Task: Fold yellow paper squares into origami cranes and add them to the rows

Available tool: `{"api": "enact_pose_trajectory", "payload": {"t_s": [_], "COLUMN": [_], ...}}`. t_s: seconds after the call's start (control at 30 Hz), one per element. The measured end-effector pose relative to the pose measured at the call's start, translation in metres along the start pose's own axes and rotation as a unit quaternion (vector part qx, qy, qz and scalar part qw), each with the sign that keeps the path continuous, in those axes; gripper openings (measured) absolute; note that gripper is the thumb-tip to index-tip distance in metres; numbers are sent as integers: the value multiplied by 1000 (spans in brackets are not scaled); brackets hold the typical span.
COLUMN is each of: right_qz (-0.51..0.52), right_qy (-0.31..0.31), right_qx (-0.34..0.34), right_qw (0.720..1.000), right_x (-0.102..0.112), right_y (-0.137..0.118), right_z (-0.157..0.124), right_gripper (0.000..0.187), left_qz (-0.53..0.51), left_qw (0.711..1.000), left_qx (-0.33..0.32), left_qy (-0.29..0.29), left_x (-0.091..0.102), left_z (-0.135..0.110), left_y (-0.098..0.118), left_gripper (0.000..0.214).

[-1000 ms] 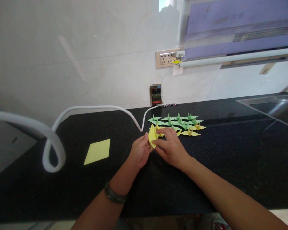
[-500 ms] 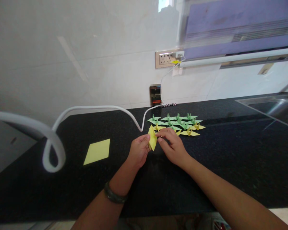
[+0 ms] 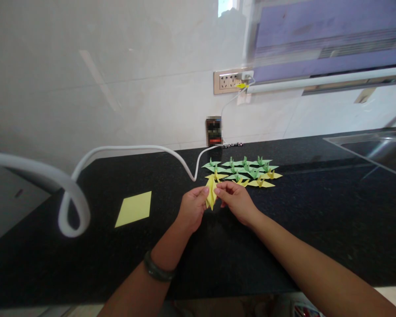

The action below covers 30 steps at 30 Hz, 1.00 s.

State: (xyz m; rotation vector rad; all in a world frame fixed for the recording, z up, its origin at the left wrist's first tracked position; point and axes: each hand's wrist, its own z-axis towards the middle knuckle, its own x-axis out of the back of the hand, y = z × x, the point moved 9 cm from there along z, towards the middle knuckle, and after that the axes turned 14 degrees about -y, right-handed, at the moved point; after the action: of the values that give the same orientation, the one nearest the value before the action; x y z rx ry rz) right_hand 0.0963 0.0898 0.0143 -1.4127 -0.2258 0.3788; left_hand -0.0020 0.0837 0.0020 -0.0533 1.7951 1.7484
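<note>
A partly folded yellow paper piece (image 3: 211,196) stands upright between my two hands above the black countertop (image 3: 284,229). My left hand (image 3: 192,210) pinches its left side and my right hand (image 3: 236,201) pinches its right side, fingers closed on it. Just behind my hands lie several finished paper cranes (image 3: 242,171), green ones at the back and yellow ones in front. A flat yellow paper square (image 3: 134,208) rests on the counter to the left.
A thick white cable (image 3: 69,193) loops over the counter's left part and runs up to a wall socket (image 3: 229,81). A small dark device (image 3: 214,131) leans on the wall behind the cranes. A metal sink (image 3: 376,147) is at the far right.
My right hand has slid off the top of the yellow piece and drawn back to its right edge. The piece is now narrower and more upright between both hands.
</note>
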Motion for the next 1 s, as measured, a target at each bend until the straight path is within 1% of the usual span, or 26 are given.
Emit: {"api": "enact_pose_trajectory", "payload": {"t_s": [0.2,0.47,0.6,0.67,0.73,0.83,1.0], "right_qz": [-8,-31,-62,-83,-101,-117,-142], "right_qy": [16,12,10,-6,-34,-67,-77], "right_qx": [2,-7,-15,-23,-32,-41,-35], "right_qw": [1000,999,998,996,994,990,986], "right_x": [1,-1,4,5,4,1,1], "right_y": [0,-2,-1,0,1,1,0], "right_z": [-1,-2,-1,0,1,1,0], "right_gripper": [18,16,14,14,15,15,15], "left_qz": [12,44,89,119,140,148,157], "left_qw": [1000,999,995,992,989,989,986], "left_qx": [0,16,20,15,10,11,32], "left_qy": [-8,23,34,36,34,29,34], "left_x": [-3,3,7,9,10,10,13], "left_z": [0,-2,-2,-2,-2,-2,-3], "left_y": [0,-3,-1,1,3,3,-1], "left_gripper": [28,27,27,27,27,27,24]}}
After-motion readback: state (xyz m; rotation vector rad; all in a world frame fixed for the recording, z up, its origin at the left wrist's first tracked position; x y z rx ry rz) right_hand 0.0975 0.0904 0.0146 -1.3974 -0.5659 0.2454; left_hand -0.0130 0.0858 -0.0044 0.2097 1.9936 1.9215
